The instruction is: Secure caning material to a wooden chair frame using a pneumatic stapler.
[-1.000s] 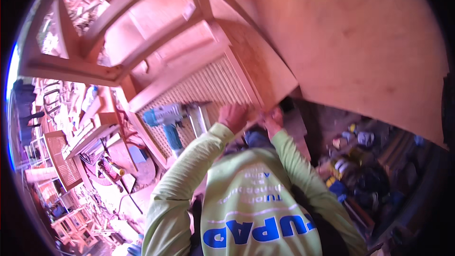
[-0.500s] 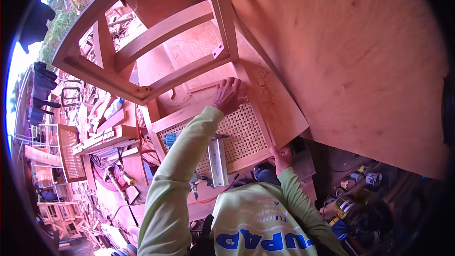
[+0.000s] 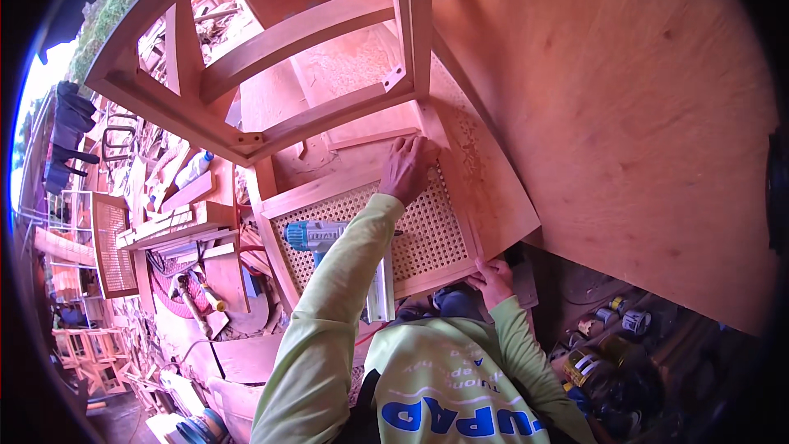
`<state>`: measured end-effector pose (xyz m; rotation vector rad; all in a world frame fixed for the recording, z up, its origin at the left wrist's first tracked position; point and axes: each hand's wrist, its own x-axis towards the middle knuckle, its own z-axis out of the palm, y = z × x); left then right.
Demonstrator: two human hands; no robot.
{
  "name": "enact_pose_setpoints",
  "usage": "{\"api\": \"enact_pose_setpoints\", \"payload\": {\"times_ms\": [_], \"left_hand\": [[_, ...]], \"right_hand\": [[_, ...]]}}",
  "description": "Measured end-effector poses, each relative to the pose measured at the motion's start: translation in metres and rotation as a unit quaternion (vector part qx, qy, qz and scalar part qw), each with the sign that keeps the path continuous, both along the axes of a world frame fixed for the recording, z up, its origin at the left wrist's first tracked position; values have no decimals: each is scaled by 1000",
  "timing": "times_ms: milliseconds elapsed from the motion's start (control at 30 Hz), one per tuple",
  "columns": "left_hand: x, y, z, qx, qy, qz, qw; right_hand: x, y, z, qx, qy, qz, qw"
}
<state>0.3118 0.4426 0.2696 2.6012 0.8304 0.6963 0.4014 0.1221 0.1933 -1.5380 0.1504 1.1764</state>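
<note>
A person in a pale green shirt (image 3: pixel 444 362) leans over a woven cane panel (image 3: pixel 431 230) set in a wooden border (image 3: pixel 320 188), with both bare hands at its right side. The panel lies flat just in front of the person's body, most of it to the left of the hands, and its right edge runs from one hand to the other. The left hand (image 3: pixel 404 171) rests over the far border near the right corner, fingers spread slightly and pointing away; whether it grips the wood or only presses on it cannot be told. Its fingertips come just beside the end of a thin wooden strip (image 3: pixel 374 139). The right hand (image 3: pixel 493 279) touches the near right corner with fingers bent; how firmly it holds, if at all, cannot be told.

A teal and grey drill (image 3: pixel 306 235) lies on the cane, partly hidden by the left sleeve (image 3: pixel 333 296), which crosses above the panel. Beside that sleeve, a metal bar (image 3: pixel 380 292) reaches over the panel's near edge. A curved wooden chair frame (image 3: pixel 300 39) stands beyond the panel, while a broad wooden board (image 3: pixel 608 115) fills the right. Cans (image 3: pixel 635 322) sit below it in shadow.
</note>
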Motion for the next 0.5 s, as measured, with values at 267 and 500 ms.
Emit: {"api": "enact_pose_setpoints", "payload": {"times_ms": [267,500], "left_hand": [[0,3,-14,-36,1,16,999],[-1,4,-15,-25,-13,5,1000]], "right_hand": [[30,126,76,123,-686,146,702],[28,182,14,125,-675,237,688]]}}
